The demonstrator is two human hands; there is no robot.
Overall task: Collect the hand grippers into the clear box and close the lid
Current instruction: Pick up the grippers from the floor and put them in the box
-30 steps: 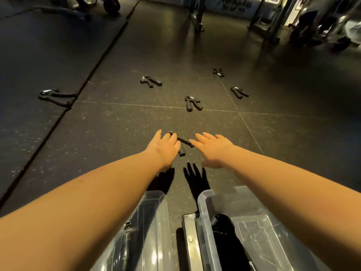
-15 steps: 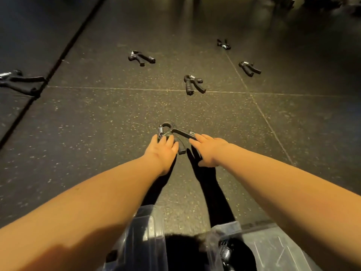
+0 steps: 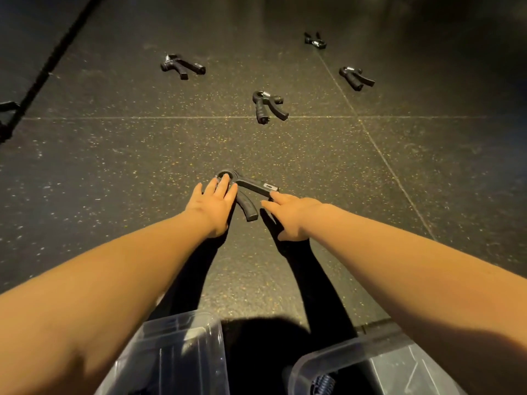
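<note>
A black hand gripper lies on the dark speckled floor just ahead of me. My left hand lies over its ring end with straight fingers touching it. My right hand reaches its upper handle tip with extended fingers. Several more hand grippers lie farther out: one in the middle, one at the left, one at the right, one far back. A clear box sits at the bottom right with something dark inside; a clear plastic piece sits at the bottom left.
A black cable or strip runs diagonally along the floor at the left, with another dark object at the left edge. Floor tile seams cross the scene. My shadow falls between the two clear containers.
The view has moved closer to the floor and the nearest hand gripper. Both hands have come down onto it; the left now covers its ring end, the right touches a handle tip.
</note>
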